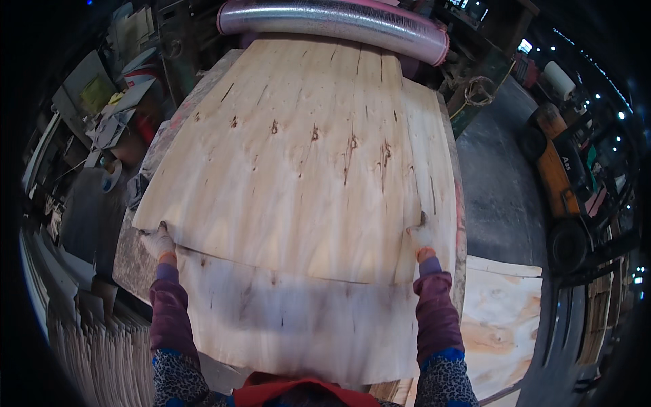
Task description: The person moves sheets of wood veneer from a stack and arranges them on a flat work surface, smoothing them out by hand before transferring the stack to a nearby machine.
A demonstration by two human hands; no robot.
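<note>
A pale wood veneer sheet (285,203) with a row of dark knots spreads across the worktable before me. Its front edge overlaps another veneer sheet (300,315), which reaches toward my body. My left hand (158,241), in a whitish glove with dark fingertips, is at the upper sheet's front left edge and grips it there. Near that sheet's right side, my right hand (421,236), gloved likewise, touches the veneer; whether its fingers close around an edge is hidden. A further veneer strip (432,147) shows along the right.
A roller wrapped in shiny film (330,25) lies across the table's far end. The stained table edge (135,259) shows at left. Stacked veneer sheets (101,351) stand at lower left, more veneer (501,325) lies lower right. An orange forklift (557,178) stands beyond the grey floor (501,173).
</note>
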